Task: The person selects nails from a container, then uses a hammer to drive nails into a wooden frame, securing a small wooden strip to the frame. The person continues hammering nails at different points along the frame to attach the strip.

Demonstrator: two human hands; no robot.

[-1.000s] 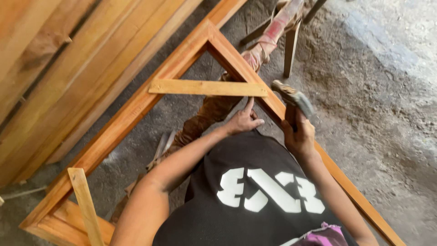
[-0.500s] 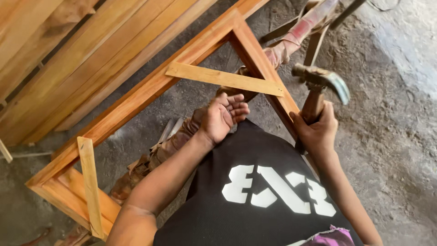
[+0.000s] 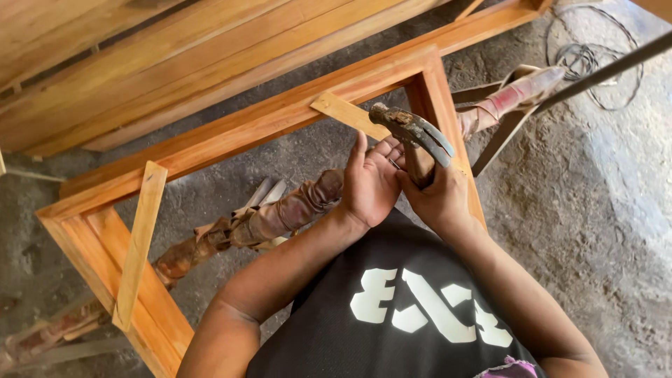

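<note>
Two hands meet just above the dark shirt (image 3: pixel 420 315). The right hand (image 3: pixel 437 199) has its fingers clamped on a hammer (image 3: pixel 413 133), head up. The left hand (image 3: pixel 371 182) lies open beside it, fingers apart. Beyond, a diagonal brace (image 3: pixel 343 112) crosses the wooden frame's (image 3: pixel 266 115) corner.

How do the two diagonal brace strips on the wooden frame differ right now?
The near-corner brace strip lies fully in view, untouched; the far-corner brace strip is partly hidden behind the hands and the hammer. The near one runs steeply, almost upright in the picture, while the far one slants down to the right. The left hand and right hand work beside the far one only. Both are pale, thin strips laid across corners of the wooden frame.
</note>
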